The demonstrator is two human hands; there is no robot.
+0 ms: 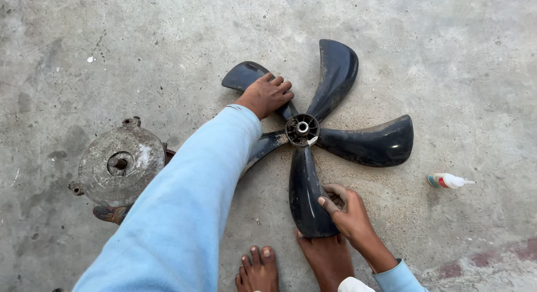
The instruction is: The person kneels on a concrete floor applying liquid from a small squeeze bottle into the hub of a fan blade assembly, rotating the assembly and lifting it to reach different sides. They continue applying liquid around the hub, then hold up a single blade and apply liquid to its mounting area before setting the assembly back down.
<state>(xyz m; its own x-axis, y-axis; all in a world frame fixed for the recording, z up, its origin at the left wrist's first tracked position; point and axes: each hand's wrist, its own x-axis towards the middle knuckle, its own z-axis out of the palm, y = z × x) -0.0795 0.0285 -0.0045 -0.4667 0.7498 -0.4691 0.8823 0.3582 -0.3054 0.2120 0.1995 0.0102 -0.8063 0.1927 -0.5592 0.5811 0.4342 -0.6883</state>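
Fan blade (313, 138), five dark plastic vanes flat on concrete floor (458, 57), looks light, stiff, dusty-slick, best gripped near hub (302, 127); left hand (267, 94) presses flat, open, on upper-left vane, right hand (348, 211) loosely curls over nearest vane's edge, glue bottle (449, 180) nearby.

Concrete floor (447, 57) under fan blade (369, 144), motor housing (120, 166), glue bottle (450, 181).

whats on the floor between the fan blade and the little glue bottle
Nothing: in the head view, only bare concrete floor lies between the fan blade and the glue bottle.
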